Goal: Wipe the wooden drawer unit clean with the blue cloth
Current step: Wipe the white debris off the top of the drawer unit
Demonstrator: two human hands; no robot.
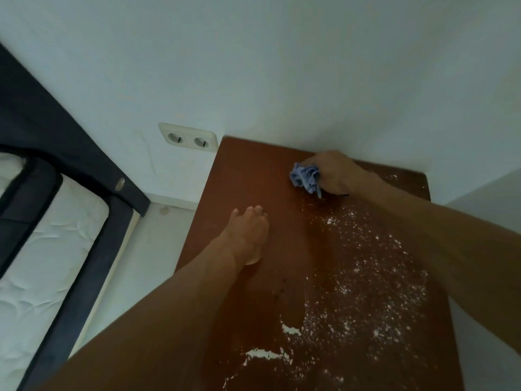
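The bunched blue cloth [306,177] sits near the back edge of the wooden drawer unit's top [248,170], gripped in the right hand [335,173], while the left hand [249,235] rests flat with fingers straight beside scattered white powder [375,277], a double wall socket [188,139] behind.

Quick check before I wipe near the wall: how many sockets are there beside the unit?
2. Both sit side by side in one white wall plate, left of the wooden drawer unit: left socket, right socket. More could lie hidden behind the unit.
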